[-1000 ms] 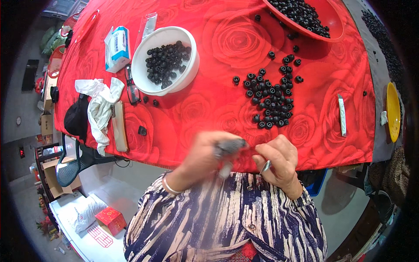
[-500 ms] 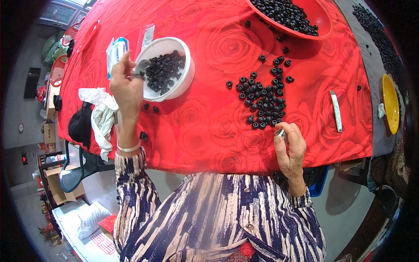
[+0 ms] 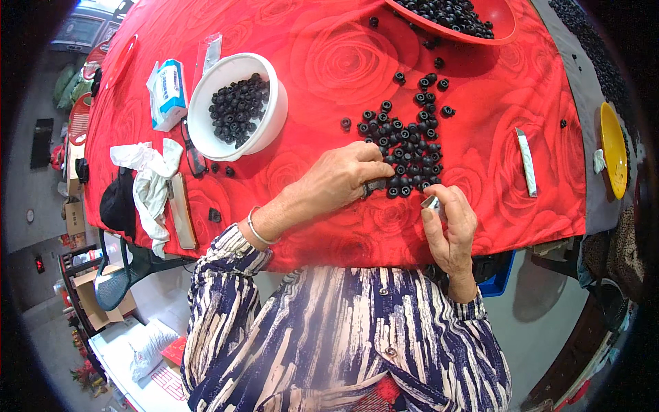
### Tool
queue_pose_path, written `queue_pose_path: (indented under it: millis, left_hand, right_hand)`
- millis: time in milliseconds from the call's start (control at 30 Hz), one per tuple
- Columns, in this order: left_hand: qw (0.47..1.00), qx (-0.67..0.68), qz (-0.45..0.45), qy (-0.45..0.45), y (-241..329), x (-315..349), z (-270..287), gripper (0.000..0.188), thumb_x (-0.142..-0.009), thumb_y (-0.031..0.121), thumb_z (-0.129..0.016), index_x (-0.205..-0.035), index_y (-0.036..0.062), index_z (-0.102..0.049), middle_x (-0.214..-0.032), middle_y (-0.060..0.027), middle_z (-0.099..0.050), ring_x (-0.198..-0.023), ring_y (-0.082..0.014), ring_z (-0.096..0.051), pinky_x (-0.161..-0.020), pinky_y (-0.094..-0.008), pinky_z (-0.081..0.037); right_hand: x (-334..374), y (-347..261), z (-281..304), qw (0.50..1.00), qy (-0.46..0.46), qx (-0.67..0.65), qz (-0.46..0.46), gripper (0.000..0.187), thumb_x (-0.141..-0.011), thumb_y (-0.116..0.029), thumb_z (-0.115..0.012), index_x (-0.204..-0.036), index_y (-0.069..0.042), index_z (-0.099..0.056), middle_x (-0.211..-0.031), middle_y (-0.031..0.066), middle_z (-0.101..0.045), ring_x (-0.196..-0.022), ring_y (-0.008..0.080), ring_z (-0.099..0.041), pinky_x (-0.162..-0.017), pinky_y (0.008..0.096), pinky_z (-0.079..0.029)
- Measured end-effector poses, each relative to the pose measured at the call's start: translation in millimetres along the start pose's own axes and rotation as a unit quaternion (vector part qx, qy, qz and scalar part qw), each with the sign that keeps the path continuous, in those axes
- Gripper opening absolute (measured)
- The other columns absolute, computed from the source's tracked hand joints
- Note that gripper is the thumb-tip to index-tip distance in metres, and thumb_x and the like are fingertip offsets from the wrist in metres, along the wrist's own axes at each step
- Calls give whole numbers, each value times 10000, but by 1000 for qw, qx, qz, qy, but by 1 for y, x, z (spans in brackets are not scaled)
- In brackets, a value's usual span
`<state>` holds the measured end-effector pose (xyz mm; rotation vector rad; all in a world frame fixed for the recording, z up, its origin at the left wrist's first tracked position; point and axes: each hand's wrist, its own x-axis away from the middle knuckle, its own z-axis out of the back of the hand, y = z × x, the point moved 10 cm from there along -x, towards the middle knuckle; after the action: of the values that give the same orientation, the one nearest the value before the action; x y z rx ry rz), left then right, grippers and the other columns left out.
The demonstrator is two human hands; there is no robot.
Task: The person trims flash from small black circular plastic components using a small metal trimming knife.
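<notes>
My left hand (image 3: pixel 342 177) reaches across the red cloth to the near left edge of a loose pile of small black rubber-like caps (image 3: pixel 412 147). Its fingers are bent close together, and a dark bit shows beneath them; what they grip is partly hidden. At the near end of the pile, my right hand (image 3: pixel 452 230) pinches a small shiny metal blade-like piece (image 3: pixel 431 203) between thumb and fingers. To the left stands a white plastic bowl (image 3: pixel 274 120) with many black caps (image 3: pixel 237 110) lying in it.
A red basin (image 3: pixel 504 24) heaped with black caps stands at the far right. A slim silver strip (image 3: pixel 527 161) lies near the right edge, with a yellow plate (image 3: pixel 613 151) beyond. Along the left are a tissue pack (image 3: pixel 168 95), glasses (image 3: pixel 193 151) and white cloth (image 3: pixel 149 182).
My left hand has moved from above the white bowl rightward to the pile of caps. My right hand stays near the pile, still pinching the metal piece. The view has shifted slightly.
</notes>
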<state>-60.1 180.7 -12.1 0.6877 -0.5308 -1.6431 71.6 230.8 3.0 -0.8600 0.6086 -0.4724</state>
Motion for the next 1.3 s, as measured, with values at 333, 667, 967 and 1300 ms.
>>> queue_pose_path:
  millis: [333,667,967,1300]
  left_hand:
    - [999,13,4,40,13,6,2,393,-679,-10,-665,-1061,68,-613,-944,-133,-593,-838,-310,-612,-703,-369,-510]
    - [992,-111,-30,48,17,-2,3,321,-704,110,-656,-1009,57,-568,-891,-108,-549,-828,-304,-578,-657,-383,-501]
    - [984,-119,-131,23,23,-6,-5,318,-685,90,-662,-983,50,-558,-918,-102,-552,-849,-297,-581,-667,-377,-503]
    - [992,-67,-70,-81,15,-19,-7,364,-697,47,-651,-1055,89,-596,-879,-88,-588,-839,-287,-606,-667,-390,-491]
  right_hand:
    - [1,-2,-1,1000,-13,5,10,240,-799,-130,-632,-988,2,-561,-756,129,-526,-663,288,-522,-582,374,-415]
    - [1,-4,-4,1000,-6,8,25,240,-782,-120,-641,-978,-3,-568,-732,120,-508,-641,283,-507,-566,375,-403]
    - [1,-7,-6,999,-6,32,36,235,-780,-122,-645,-972,-5,-574,-712,113,-499,-623,275,-502,-556,370,-397]
    - [0,-8,-6,998,-12,48,36,232,-781,-127,-646,-967,-11,-570,-720,115,-512,-636,280,-516,-565,373,-404]
